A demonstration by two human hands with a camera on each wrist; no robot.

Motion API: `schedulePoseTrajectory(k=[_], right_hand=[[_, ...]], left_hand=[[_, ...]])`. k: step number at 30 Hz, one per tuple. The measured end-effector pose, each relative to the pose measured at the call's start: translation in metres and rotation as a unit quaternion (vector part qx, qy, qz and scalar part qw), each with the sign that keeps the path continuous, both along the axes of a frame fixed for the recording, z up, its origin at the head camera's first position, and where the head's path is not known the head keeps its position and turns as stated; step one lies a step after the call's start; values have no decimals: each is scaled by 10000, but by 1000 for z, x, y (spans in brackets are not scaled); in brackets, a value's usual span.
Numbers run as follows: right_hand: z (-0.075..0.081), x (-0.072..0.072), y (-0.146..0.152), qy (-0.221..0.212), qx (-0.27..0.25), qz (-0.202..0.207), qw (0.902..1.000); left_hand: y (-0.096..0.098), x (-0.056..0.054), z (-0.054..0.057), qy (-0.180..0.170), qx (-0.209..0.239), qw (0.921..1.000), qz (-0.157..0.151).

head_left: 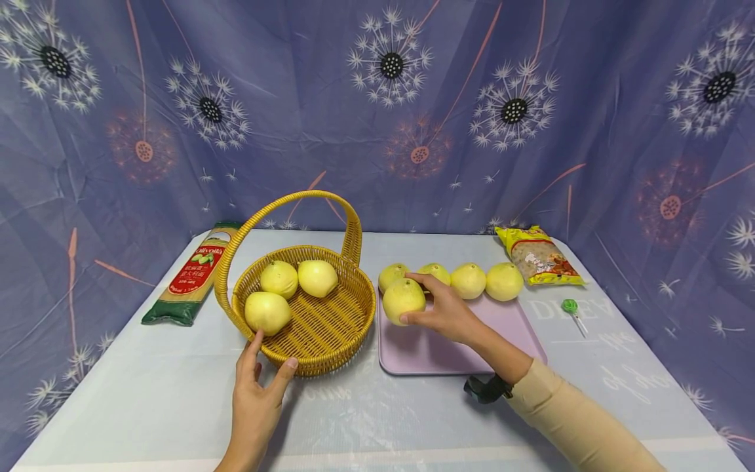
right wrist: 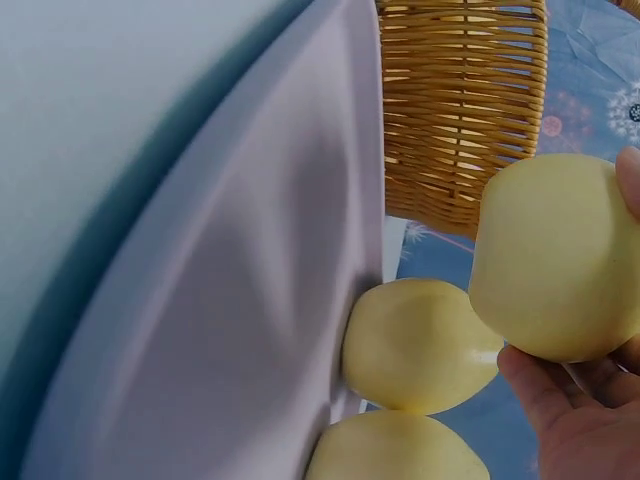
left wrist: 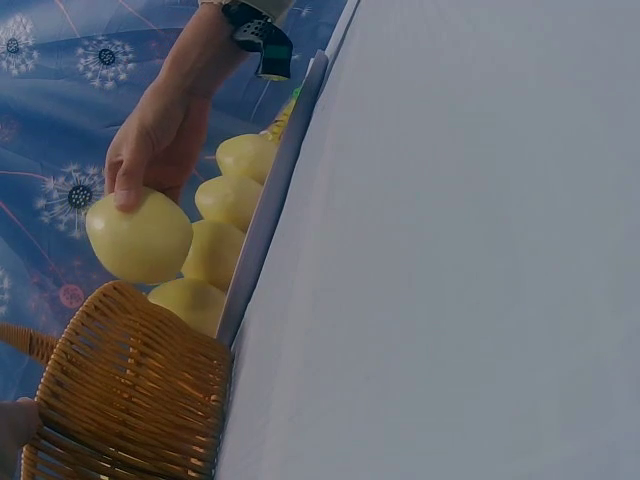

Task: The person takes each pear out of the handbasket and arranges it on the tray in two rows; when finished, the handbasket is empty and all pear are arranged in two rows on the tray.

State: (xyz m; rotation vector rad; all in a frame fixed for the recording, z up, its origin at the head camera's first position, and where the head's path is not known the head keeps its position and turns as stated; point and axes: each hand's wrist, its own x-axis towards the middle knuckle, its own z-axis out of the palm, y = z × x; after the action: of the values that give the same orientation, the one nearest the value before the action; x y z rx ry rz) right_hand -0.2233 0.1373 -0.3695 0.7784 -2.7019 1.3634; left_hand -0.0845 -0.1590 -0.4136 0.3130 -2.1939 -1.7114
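My right hand (head_left: 445,311) grips a pale yellow, pomelo-like fruit (head_left: 404,301) above the left part of a pink tray (head_left: 466,341). Fingers and thumb lie at the fruit's sides. Behind it, several like fruits (head_left: 468,281) stand in a row along the tray's far edge. Left of the tray is a woven basket (head_left: 330,328) with a tall arched handle; three such fruits (head_left: 268,313) lie in its left and back parts. At the basket's front left rim, my left hand (head_left: 256,400) touches with index finger and thumb spread apart. The left wrist view shows only its thumb (left wrist: 15,425) against the basket.
A spaghetti packet (head_left: 197,272) lies left of the basket. Behind the tray's right side is a yellow food bag (head_left: 538,257), with a green lollipop (head_left: 573,314) in front of it. A dandelion-patterned curtain (head_left: 295,118) encloses the white table (head_left: 147,406).
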Motion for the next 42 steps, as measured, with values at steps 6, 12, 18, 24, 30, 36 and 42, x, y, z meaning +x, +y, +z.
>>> schedulePoseTrajectory(k=[6, 12, 18, 24, 30, 36, 42], right_hand=[[-4, 1, 0, -31, 76, -6, 10000], [-9, 0, 1, 8, 189, 10, 9998], [-13, 0, 1, 39, 202, 69, 9998], [-16, 0, 1, 21, 227, 73, 9997], [-19, 0, 2, -30, 264, 89, 9996], [-23, 0, 2, -33, 266, 142, 9995], [-27, -2, 2, -111, 266, 143, 9995]], left_hand=[[0, 0, 0, 12, 14, 10000, -6], [0, 0, -1, -24, 16, 10000, -11], [0, -1, -1, -10, 12, 10000, -12], [0, -1, -1, -13, 11, 10000, -33], [0, -1, -1, 0, -1, 10000, -17], [0, -1, -1, -5, -45, 10000, -8], [0, -1, 0, -38, -57, 10000, 5]])
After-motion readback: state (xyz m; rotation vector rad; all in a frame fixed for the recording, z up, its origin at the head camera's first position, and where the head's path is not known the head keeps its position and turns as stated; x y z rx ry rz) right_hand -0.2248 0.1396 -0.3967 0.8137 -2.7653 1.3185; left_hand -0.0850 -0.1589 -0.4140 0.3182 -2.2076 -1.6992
